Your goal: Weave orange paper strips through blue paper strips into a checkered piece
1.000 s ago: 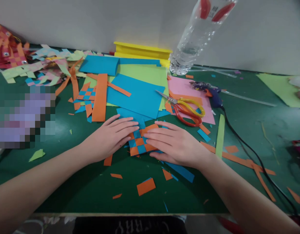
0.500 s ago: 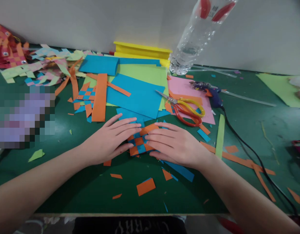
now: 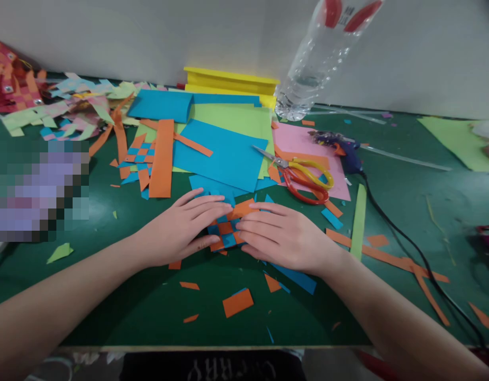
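Observation:
Under both hands lies a small woven paper piece (image 3: 226,227), a check of orange and blue strips, flat on the table. My left hand (image 3: 177,227) rests along its left side, fingers stretched out and apart, the thumb touching its lower left corner. From the right, my right hand (image 3: 288,235) lies over the piece with its fingers extended and slightly bent, covering that edge. An orange strip end and blue strip ends stick out at the top between the fingertips. Neither hand is closed around the paper. A blue strip (image 3: 296,278) pokes out below my right hand.
Scissors (image 3: 304,174) lie on pink paper beside a glue gun (image 3: 347,153), whose cord runs right. Behind are blue sheets (image 3: 220,153) and a water bottle (image 3: 308,69). Another woven piece (image 3: 140,153) and an orange strip (image 3: 162,159) are left. Scraps litter the green table (image 3: 141,312).
The woven piece has shifted slightly upward and its lower edge has turned a little. Both hands stay on it, with only small finger movements.

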Tool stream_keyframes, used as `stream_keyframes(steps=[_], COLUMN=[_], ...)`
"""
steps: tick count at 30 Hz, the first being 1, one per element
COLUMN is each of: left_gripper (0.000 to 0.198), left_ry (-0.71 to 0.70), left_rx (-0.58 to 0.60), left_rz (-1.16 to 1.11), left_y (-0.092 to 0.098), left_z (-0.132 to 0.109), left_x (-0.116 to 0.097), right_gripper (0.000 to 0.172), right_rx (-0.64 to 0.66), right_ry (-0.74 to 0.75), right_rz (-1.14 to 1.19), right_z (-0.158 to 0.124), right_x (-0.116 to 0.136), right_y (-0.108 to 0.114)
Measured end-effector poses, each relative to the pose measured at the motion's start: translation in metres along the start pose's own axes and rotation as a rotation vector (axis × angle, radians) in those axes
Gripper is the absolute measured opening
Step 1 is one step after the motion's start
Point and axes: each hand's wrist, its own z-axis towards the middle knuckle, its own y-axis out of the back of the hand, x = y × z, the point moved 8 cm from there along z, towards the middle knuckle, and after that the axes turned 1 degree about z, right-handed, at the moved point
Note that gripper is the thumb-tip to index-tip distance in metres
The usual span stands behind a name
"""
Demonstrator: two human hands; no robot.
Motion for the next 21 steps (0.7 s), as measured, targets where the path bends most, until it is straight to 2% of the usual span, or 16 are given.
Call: stream_keyframes(steps=[9, 21], left_gripper=[0.043, 0.041], left_ry=[-0.029, -0.001], left_rx=[-0.019, 0.007], left_rz=[-0.012, -0.005], left_y=[0.0009, -0.0036], left_z=[-0.0004, -0.0013], left_x=[-0.0039, 0.0018], right_gripper=[0.013, 0.016], right_rx=[-0.005, 0.041], right_ry=[-0.003, -0.030], right_rz=[0.009, 0.050], right_z=[0.0005, 0.0025], right_x=[-0.0001, -0.0033], right_y=[0.0007, 0.0046])
